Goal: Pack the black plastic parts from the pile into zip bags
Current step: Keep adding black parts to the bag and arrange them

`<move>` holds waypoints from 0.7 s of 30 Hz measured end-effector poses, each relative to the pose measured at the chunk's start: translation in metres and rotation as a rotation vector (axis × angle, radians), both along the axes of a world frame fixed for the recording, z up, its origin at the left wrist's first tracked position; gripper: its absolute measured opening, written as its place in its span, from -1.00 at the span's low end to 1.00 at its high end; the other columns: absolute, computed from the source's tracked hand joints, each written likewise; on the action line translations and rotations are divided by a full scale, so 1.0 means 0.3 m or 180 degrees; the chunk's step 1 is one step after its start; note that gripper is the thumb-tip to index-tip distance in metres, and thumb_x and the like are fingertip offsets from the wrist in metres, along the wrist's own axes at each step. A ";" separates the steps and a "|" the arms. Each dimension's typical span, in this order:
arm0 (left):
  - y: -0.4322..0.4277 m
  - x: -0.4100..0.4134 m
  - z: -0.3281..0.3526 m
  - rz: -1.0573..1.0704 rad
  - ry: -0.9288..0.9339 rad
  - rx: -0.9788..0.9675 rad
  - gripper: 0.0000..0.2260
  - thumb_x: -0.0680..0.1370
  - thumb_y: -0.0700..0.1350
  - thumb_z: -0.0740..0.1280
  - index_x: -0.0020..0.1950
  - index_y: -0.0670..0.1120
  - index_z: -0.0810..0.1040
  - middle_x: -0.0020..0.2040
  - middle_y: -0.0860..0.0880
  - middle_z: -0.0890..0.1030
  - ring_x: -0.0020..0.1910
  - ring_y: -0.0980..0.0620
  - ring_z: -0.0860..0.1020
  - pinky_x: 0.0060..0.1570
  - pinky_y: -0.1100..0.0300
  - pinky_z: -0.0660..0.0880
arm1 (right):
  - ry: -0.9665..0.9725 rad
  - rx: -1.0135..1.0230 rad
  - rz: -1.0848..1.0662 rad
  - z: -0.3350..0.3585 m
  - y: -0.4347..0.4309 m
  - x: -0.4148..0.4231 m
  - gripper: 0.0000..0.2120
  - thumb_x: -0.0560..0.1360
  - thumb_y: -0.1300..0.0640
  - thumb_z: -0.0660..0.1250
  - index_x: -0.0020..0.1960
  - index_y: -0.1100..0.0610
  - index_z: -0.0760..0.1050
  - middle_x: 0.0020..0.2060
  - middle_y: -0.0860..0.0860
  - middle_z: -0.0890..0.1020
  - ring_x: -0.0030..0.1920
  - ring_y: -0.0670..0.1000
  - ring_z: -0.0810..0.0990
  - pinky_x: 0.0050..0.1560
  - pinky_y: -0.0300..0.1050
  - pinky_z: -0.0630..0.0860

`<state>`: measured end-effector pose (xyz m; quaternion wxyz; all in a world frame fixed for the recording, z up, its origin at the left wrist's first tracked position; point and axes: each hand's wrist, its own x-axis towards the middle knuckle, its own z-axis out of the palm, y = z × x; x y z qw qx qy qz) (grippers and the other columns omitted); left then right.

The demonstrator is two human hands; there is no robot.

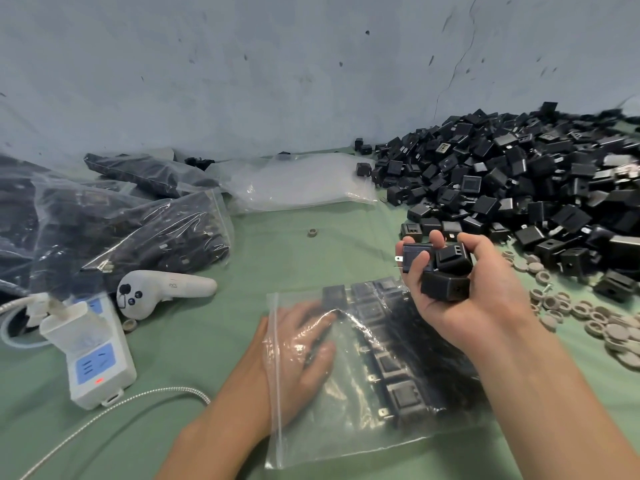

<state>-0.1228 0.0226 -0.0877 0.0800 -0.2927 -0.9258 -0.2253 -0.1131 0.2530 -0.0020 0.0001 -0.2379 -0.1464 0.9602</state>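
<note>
Black plastic parts pile (pixel 502 188) far right on table (pixel 311 258) | zip bag (pixel 346 427) part-filled before me | my left hand (pixel 304 344) flat inside, spreading its mouth | right hand (pixel 460 292) curled round handful of parts (pixel 445 285) | mid-filling, I judge; next: slide them in.

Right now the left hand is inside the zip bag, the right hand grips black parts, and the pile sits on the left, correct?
No: the head view shows the pile on the right. Correct otherwise: left hand in the zip bag, right hand gripping black parts.
</note>
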 end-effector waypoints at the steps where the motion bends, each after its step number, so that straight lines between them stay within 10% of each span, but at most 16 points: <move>1: 0.003 0.002 0.002 -0.0010 0.0007 -0.0055 -0.59 0.62 0.13 0.10 0.46 0.11 0.39 0.43 0.21 0.38 0.34 0.10 0.41 0.34 0.04 0.38 | -0.0026 0.0011 -0.0010 -0.001 -0.004 0.005 -0.79 0.54 0.04 0.33 -0.05 0.18 0.61 0.04 0.24 0.67 0.04 0.11 0.66 -0.40 -0.17 0.59; 8: -0.010 0.006 0.003 0.0087 -0.0201 0.0393 -0.68 0.65 0.08 0.15 0.38 0.20 0.48 0.38 0.29 0.43 0.35 0.27 0.39 0.39 0.25 0.32 | -0.0110 0.0058 0.0003 -0.023 -0.034 0.074 -0.81 0.54 0.05 0.34 -0.04 0.18 0.61 0.05 0.24 0.67 0.04 0.16 0.67 -0.40 -0.17 0.59; 12: -0.051 0.044 0.032 0.0449 -0.0215 0.0811 -0.84 0.59 0.07 0.22 0.05 0.24 0.57 0.09 0.32 0.59 0.05 0.35 0.53 0.05 0.55 0.35 | -0.0140 0.0036 -0.0010 -0.032 -0.043 0.128 -0.78 0.54 0.03 0.34 -0.05 0.18 0.62 0.06 0.24 0.67 0.06 0.18 0.68 -0.41 -0.17 0.59; 16: -0.104 0.086 0.067 0.1508 0.0090 0.1454 -0.71 0.54 -0.26 0.27 -0.19 0.13 0.60 -0.17 0.19 0.65 -0.29 0.19 0.51 -0.20 0.26 0.41 | -0.0077 0.0095 0.0065 -0.025 -0.056 0.183 -0.79 0.54 0.02 0.34 -0.08 0.16 0.61 0.05 0.23 0.68 0.10 0.12 0.66 -0.41 -0.18 0.59; 21: -0.057 0.179 0.196 0.1518 0.0103 0.2385 -0.77 0.50 -0.12 0.19 -0.16 0.14 0.61 -0.28 0.06 0.63 -0.43 0.04 0.47 -0.43 0.17 0.39 | 0.0021 0.0285 0.0329 -0.020 -0.095 0.238 -0.81 0.51 0.02 0.34 -0.16 0.13 0.59 0.03 0.16 0.69 0.12 0.06 0.65 -0.41 -0.20 0.58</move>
